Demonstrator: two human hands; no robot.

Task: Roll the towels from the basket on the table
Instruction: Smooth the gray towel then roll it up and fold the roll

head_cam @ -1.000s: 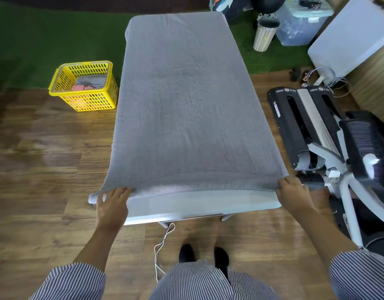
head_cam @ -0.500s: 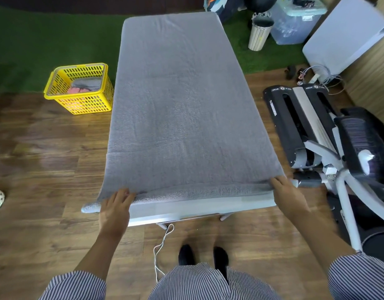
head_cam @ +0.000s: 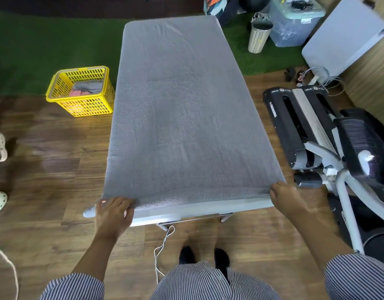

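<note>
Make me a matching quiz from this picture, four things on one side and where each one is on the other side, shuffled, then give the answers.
Things:
1. grey towel
2. yellow basket
3. left hand
4. right hand

Places:
A. on the wooden floor, left of the table
B. at the towel's near right corner
C. spread flat over the table top
D. at the towel's near left corner

Pairs: 1-C, 2-A, 3-D, 4-B
</note>
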